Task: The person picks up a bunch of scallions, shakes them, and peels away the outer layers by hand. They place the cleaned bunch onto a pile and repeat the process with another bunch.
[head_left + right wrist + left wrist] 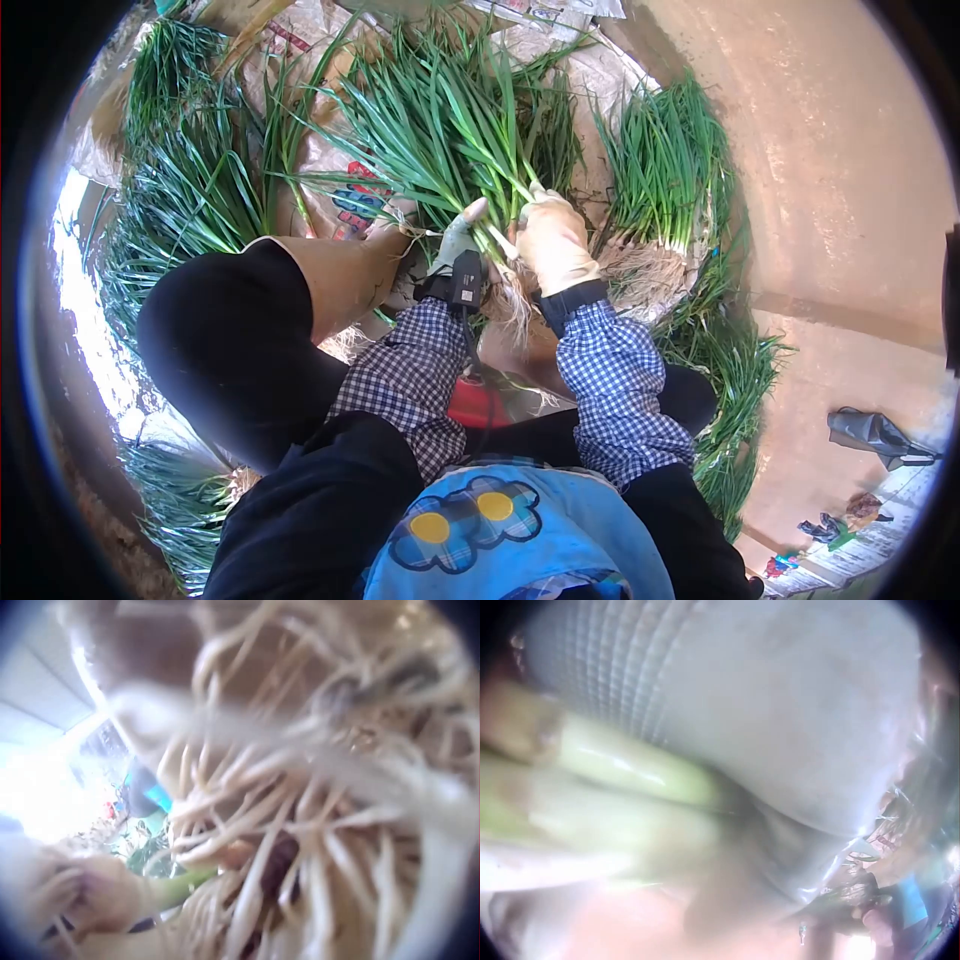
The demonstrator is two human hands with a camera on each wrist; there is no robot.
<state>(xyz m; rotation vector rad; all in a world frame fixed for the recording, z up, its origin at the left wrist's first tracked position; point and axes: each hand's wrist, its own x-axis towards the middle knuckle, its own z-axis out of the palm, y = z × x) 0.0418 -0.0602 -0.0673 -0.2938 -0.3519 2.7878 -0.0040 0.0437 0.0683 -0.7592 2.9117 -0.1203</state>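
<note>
A loose bunch of green garlic point(430, 130), leaves fanned away from the person, lies between the two gloved hands in the head view. The left hand point(455, 243), in a pale glove, holds the bunch from the left with its thumb along the stalks. Close up in the left wrist view, pale stalks point(630, 769) run against the textured glove. On the other side, the right hand point(556, 240) grips the stalks near their white bases. Stringy roots point(515, 305) hang toward the person below the hands and fill much of the right wrist view.
A neat pile of green garlic point(670, 170) lies at the right, roots toward the person. More heaps point(190, 180) spread at the left over printed sacks point(350, 195). A red object point(478, 402) sits between the legs. A dark bag point(870, 432) lies on the floor at far right.
</note>
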